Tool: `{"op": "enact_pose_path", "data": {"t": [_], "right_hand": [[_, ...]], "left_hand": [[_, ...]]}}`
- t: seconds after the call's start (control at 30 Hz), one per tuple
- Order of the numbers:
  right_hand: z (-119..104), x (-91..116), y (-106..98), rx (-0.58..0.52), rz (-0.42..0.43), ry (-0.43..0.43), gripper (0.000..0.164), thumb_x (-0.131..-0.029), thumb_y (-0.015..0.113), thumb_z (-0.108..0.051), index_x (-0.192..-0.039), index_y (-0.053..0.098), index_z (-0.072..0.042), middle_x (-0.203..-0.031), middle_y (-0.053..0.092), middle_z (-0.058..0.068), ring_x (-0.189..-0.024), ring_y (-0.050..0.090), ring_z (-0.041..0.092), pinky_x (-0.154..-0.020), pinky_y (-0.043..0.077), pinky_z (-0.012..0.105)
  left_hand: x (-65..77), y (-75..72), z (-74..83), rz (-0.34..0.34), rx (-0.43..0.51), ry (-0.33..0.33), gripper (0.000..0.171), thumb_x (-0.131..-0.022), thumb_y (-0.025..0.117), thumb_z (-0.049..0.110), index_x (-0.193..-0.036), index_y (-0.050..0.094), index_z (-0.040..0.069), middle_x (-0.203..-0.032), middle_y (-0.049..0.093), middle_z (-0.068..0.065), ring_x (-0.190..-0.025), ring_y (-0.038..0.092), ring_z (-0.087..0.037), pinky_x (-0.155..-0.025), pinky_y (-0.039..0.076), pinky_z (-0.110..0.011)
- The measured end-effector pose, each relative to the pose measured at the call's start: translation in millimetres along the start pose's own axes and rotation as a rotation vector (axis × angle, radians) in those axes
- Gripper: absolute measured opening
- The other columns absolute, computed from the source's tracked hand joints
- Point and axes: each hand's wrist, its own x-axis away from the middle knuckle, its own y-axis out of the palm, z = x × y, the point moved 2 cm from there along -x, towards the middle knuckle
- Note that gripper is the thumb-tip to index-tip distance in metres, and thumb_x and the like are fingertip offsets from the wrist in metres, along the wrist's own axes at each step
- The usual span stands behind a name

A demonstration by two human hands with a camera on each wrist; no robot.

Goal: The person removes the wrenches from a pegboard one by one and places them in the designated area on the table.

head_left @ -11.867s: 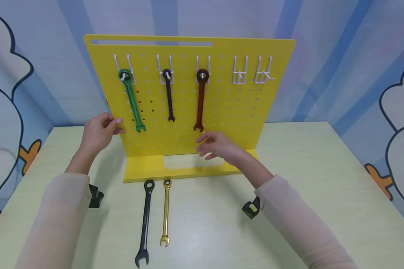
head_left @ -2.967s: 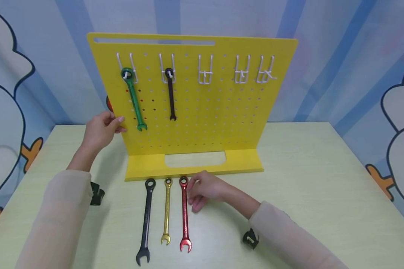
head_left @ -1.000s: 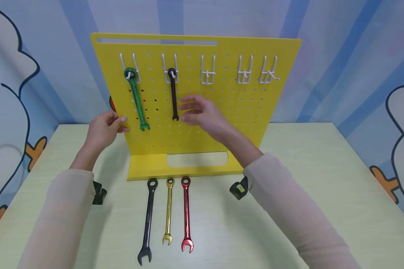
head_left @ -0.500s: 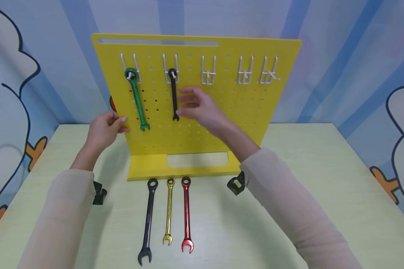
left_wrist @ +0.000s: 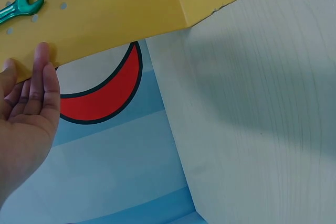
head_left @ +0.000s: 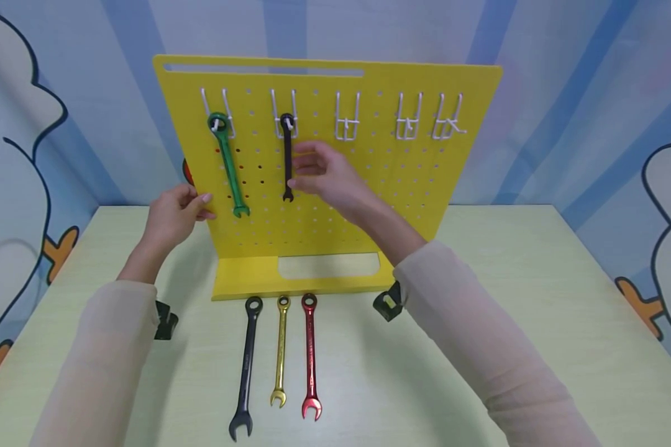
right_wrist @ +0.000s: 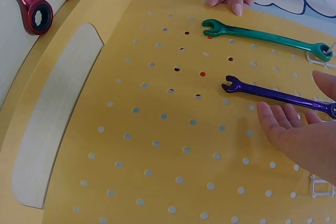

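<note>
My left hand (head_left: 170,217) holds the left edge of a yellow pegboard (head_left: 363,217), thumb and fingertips at the edge. My right hand (head_left: 330,177) is at a dark purple wrench (head_left: 287,155) hung from the second hook; its fingertips are right at the shaft. In the right wrist view the fingers (right_wrist: 278,116) lie extended along one side of this purple wrench (right_wrist: 273,95), the thumb on the other. To its left hangs a green wrench (head_left: 229,164). On the table lie a black wrench (head_left: 246,366), a gold wrench (head_left: 280,354) and a red wrench (head_left: 310,354).
Three bare white hooks, one of them the middle hook (head_left: 346,118), stand to the right on the board. The board's yellow base (head_left: 246,279) rests on a pale wood table (head_left: 537,298). Behind is a blue backdrop (head_left: 369,31) with cartoon shapes.
The red wrench came off the middle hook and now lies beside the gold one. The right hand rose from it to the purple wrench, whose lower end swung slightly left. The left hand stays put.
</note>
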Motion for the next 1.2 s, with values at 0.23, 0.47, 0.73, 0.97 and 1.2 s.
{"op": "enact_pose_path", "data": {"t": [0.23,0.47,0.73,0.97,1.2], "right_hand": [[-1,-2,1,-0.039,0.006,0.007,0.053,-0.083,0.062,0.003,-0.130,0.041,-0.005,-0.121,0.050,0.009,-0.112,0.048,0.021,-0.088,0.045,0.023],[-2,-4,3,-0.076,-0.001,0.010,0.049,-0.084,0.059,0.007,-0.128,0.041,-0.003,-0.115,0.052,0.012,-0.105,0.053,0.022,-0.088,0.047,0.026],[-4,-4,2,-0.065,-0.009,0.006,0.044,-0.085,0.057,0.006,-0.126,0.043,-0.002,-0.110,0.051,0.014,-0.098,0.055,0.025,-0.088,0.048,0.036],[-6,-3,2,-0.072,-0.003,0.010,0.034,-0.086,0.055,0.008,-0.118,0.047,0.000,-0.101,0.053,0.015,-0.090,0.055,0.024,-0.082,0.051,0.036],[-8,-1,1,-0.025,0.006,0.001,0.013,-0.088,0.055,0.005,-0.100,0.053,0.001,-0.090,0.056,0.014,-0.079,0.057,0.022,-0.076,0.053,0.034]], "left_hand": [[31.3,-19.5,55.1,-0.056,0.083,-0.042,0.047,-0.086,0.049,0.050,-0.104,0.055,0.007,-0.093,0.065,-0.009,-0.087,0.064,-0.022,-0.063,0.048,-0.043],[64.5,-31.3,103.7,-0.048,0.051,-0.027,0.045,-0.090,0.046,0.045,-0.103,0.054,0.003,-0.095,0.063,-0.014,-0.088,0.064,-0.025,-0.076,0.048,-0.045],[78.9,-36.7,125.6,-0.074,0.049,-0.034,0.044,-0.094,0.042,0.038,-0.108,0.049,-0.004,-0.103,0.056,-0.022,-0.098,0.059,-0.036,-0.086,0.046,-0.044],[78.1,-36.5,124.7,-0.075,0.055,-0.039,0.044,-0.094,0.043,0.037,-0.108,0.049,-0.004,-0.104,0.056,-0.021,-0.098,0.059,-0.036,-0.087,0.046,-0.044],[73.1,-35.1,117.4,-0.064,0.067,-0.042,0.045,-0.091,0.046,0.042,-0.102,0.052,-0.001,-0.096,0.059,-0.017,-0.092,0.062,-0.031,-0.081,0.048,-0.042]]}}
